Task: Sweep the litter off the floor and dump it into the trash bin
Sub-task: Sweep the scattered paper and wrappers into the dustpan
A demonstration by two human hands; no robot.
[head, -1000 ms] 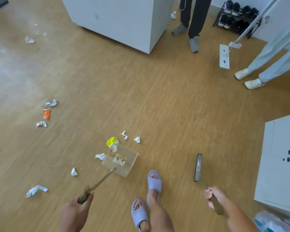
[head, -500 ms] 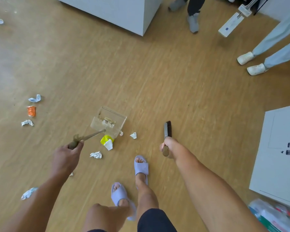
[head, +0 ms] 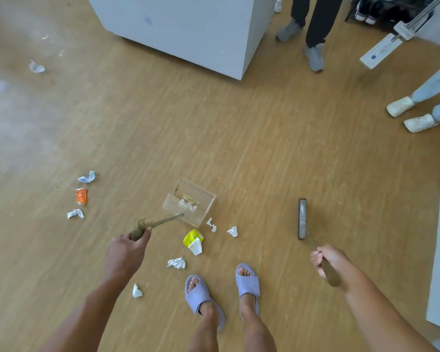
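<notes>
On the wooden floor (head: 264,153), crumpled paper litter (head: 176,262) lay near my feet, so my left hand (head: 123,252) gripped the clear dustpan (head: 189,201) just beyond it while my right hand (head: 328,259) clasped the broom (head: 302,219), ready to sweep leftward.

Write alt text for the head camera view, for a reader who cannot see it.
Seen from above, a person's left hand holds a clear dustpan by its long handle and the right hand holds a broom, both over a wooden floor. Crumpled paper scraps and a yellow wrapper lie by purple slippers.
</notes>
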